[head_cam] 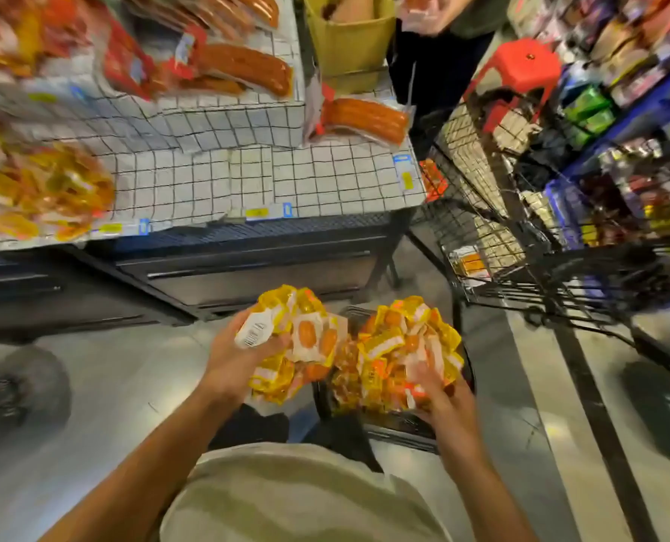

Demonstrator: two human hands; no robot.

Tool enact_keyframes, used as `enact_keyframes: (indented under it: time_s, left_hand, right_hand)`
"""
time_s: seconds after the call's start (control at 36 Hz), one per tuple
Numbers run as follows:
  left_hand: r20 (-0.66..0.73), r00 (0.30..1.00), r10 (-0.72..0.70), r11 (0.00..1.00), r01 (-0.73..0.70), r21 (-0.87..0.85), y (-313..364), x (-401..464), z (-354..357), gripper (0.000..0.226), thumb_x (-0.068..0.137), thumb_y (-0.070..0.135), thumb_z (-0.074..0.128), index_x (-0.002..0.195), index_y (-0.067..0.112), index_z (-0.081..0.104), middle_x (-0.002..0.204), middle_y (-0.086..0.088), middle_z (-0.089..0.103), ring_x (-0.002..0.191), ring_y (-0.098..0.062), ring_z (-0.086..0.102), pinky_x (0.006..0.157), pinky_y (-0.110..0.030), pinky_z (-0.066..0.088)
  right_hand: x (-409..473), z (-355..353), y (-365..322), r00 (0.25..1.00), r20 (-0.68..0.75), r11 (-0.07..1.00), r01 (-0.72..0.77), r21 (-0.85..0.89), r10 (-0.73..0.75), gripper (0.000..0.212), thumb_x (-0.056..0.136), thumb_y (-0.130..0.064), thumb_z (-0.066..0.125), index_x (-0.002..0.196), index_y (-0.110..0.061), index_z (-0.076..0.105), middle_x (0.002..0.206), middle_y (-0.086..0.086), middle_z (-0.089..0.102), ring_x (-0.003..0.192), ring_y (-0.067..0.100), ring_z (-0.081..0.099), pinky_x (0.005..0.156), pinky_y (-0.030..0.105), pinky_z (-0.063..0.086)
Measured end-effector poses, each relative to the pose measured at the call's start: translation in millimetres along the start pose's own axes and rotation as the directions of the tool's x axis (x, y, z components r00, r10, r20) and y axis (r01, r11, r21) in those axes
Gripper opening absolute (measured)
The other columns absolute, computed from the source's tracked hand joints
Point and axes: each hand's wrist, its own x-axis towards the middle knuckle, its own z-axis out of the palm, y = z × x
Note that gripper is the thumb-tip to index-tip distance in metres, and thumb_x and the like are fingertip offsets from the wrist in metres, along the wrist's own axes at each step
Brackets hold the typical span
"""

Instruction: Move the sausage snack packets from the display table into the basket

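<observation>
Yellow-and-orange sausage snack packets (302,342), one bunch, were gripped by the left hand (233,354), fingers curled round the bunch's near-left side, thumb over a white barcode label (253,332). Position: just left of the basket (384,426), above the floor, not inside it.

Second lot of same packets (399,354), heaped in the basket, filling it to above the rim. Right hand (440,389) lay on the heap's near-right side, fingers spread and fairly straight, pressing the packets; blurred, no closed grasp visible.

Basket: dark, on the floor directly in front of the person's pale shirt (298,494).

Display table (247,189), beyond the basket: white top with black grid lines, dark base. More yellow packets (40,197) lay piled at its left end; long orange sausages in clear packs (243,70) lay at its far side.

Black wire trolley (540,244), right of the table. Red plastic stool (517,76), beyond the trolley. Yellow-brown carton (349,37), beyond the table's far-right corner.
</observation>
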Motion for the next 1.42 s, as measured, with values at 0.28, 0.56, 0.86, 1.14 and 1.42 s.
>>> enact_keyframes:
  time_s: [0.28, 0.56, 0.86, 1.14, 1.42]
  left_hand:
    - [-0.16, 0.986, 0.039, 0.946, -0.088, -0.313, 1.8, -9.6, -158.6, 0.061, 0.064, 0.016, 0.088, 0.12, 0.028, 0.067, 0.112, -0.005, 0.076, 0.102, -0.031, 0.073, 0.084, -0.054, 0.06]
    - [-0.321, 0.945, 0.065, 0.906, -0.191, -0.378, 1.4, -2.6, -334.7, 0.068, 0.057, 0.03, 0.088, 0.121, 0.036, 0.065, 0.109, 0.001, 0.076, 0.094, -0.021, 0.075, 0.061, -0.03, 0.06]
    - [-0.411, 0.911, 0.042, 0.893, -0.218, -0.393, -0.5, 32.5, -429.5, 0.066, 0.052, 0.033, 0.091, 0.114, 0.035, 0.068, 0.106, 0.0, 0.076, 0.094, -0.025, 0.074, 0.061, -0.032, 0.059]
    - [-0.321, 0.943, 0.091, 0.914, -0.207, -0.349, 68.1, 109.9, -401.2, 0.056, 0.068, 0.013, 0.09, 0.115, 0.033, 0.069, 0.104, 0.001, 0.077, 0.093, -0.019, 0.075, 0.068, -0.033, 0.061]
    - [-0.157, 0.969, 0.189, 0.882, -0.238, -0.407, 196.9, 203.9, -391.3, 0.081, 0.056, 0.038, 0.099, 0.129, 0.036, 0.062, 0.117, 0.0, 0.075, 0.106, -0.021, 0.073, 0.08, -0.043, 0.062]
  right_hand:
    - [-41.3, 149.0, -23.0, 0.986, 0.16, 0.995, 0.068, -0.074, -0.056, 0.047, 0.083, -0.042, 0.075, 0.128, -0.034, 0.064, 0.117, -0.01, 0.074, 0.104, 0.012, 0.072, 0.069, 0.03, 0.062]
    - [-90.1, 330.7, -8.1, 0.966, 0.258, 0.998, 0.023, -0.058, -0.007, 0.031, 0.091, -0.026, 0.072, 0.122, -0.027, 0.068, 0.109, -0.004, 0.078, 0.094, 0.016, 0.076, 0.065, 0.041, 0.062]
    - [-92.3, 429.4, -32.2, 0.961, 0.275, 0.991, 0.065, -0.116, -0.031, 0.038, 0.091, -0.026, 0.072, 0.129, -0.026, 0.067, 0.114, 0.002, 0.077, 0.103, 0.027, 0.074, 0.078, 0.058, 0.061]
    - [-28.8, 443.2, -75.7, 0.965, 0.253, 0.992, 0.09, -0.087, -0.066, 0.04, 0.087, -0.034, 0.074, 0.127, -0.033, 0.068, 0.114, -0.006, 0.076, 0.102, 0.02, 0.074, 0.08, 0.056, 0.061]
    - [57.1, 463.0, -117.8, 0.97, 0.241, 0.997, -0.026, -0.073, 0.043, 0.05, 0.078, -0.035, 0.079, 0.126, -0.031, 0.065, 0.119, 0.004, 0.074, 0.109, 0.034, 0.069, 0.088, 0.064, 0.056]
